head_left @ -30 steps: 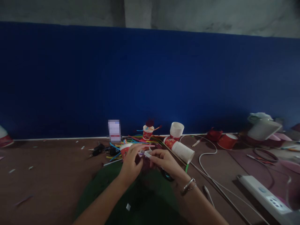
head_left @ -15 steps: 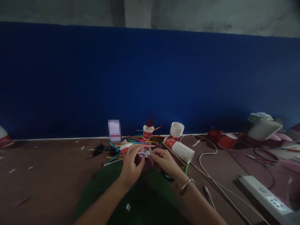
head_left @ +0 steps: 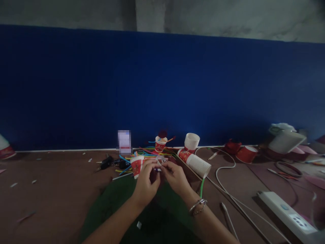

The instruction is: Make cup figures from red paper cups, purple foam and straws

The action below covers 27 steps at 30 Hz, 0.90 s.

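Observation:
My left hand [head_left: 146, 181] and my right hand [head_left: 176, 176] meet above the near edge of a pile of coloured pipe cleaners [head_left: 149, 152]. Between my right thumb and fingers is a thin white strip [head_left: 158, 162]. My left fingers are closed round a small white and purple piece [head_left: 157, 169], mostly hidden by the fingertips. Just beyond my left hand stands a red and white paper cup [head_left: 137, 166], tilted a little. Another red paper cup [head_left: 160, 145] with coloured stems sticking out is behind the pile.
A stack of paper cups [head_left: 198, 164] lies right of my hands, with an upright cup [head_left: 192, 140] behind. Keys [head_left: 106, 162] and a blurred white panel [head_left: 124, 141] are left. White cables [head_left: 228, 193] and a power strip [head_left: 286, 213] lie right. A blue partition [head_left: 162, 84] closes the back.
My hands have come closer together, the left moving slightly right. The white strip now stands more upright between the fingertips, and more of the tilted cup shows.

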### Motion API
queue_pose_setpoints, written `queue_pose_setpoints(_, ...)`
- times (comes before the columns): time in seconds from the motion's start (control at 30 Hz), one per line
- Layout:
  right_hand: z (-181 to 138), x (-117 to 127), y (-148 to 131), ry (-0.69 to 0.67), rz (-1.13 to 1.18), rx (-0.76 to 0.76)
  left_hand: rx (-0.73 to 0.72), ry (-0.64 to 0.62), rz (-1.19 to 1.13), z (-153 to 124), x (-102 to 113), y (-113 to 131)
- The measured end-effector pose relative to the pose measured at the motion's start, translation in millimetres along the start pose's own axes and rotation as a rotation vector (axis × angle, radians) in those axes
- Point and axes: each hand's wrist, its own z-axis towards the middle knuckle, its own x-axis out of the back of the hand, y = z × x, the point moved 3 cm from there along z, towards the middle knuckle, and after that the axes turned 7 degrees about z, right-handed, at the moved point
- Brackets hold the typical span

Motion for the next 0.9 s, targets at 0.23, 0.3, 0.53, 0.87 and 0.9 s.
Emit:
queue_pose_setpoints(0.23,-1.6,-5.3,-16.1,-0.124,-0.105,0.075,0.065,0.02,-0.021,6.2,3.6,-7.6)
queue_pose_setpoints(0.3,-1.3,-4.2,-15.1,-0.097,-0.154,0.078,0.075,-0.006,-0.043,6.5,3.0,-9.7)
queue_pose_setpoints(0.53,-0.9,-1.2,-11.8,-0.018,-0.256,0.064,0.168,-0.044,-0.113,7.5,3.1,-13.3)
queue_pose_setpoints(0.87,-6.5,-0.4,-21.4,0.092,-0.244,0.078,0.159,-0.036,-0.138,8.0,4.9,-7.3)
queue_pose_setpoints(0.9,-7.1,-1.4,-20.3,0.111,-0.195,0.044,0.166,-0.027,-0.157,7.1,3.4,-7.6)
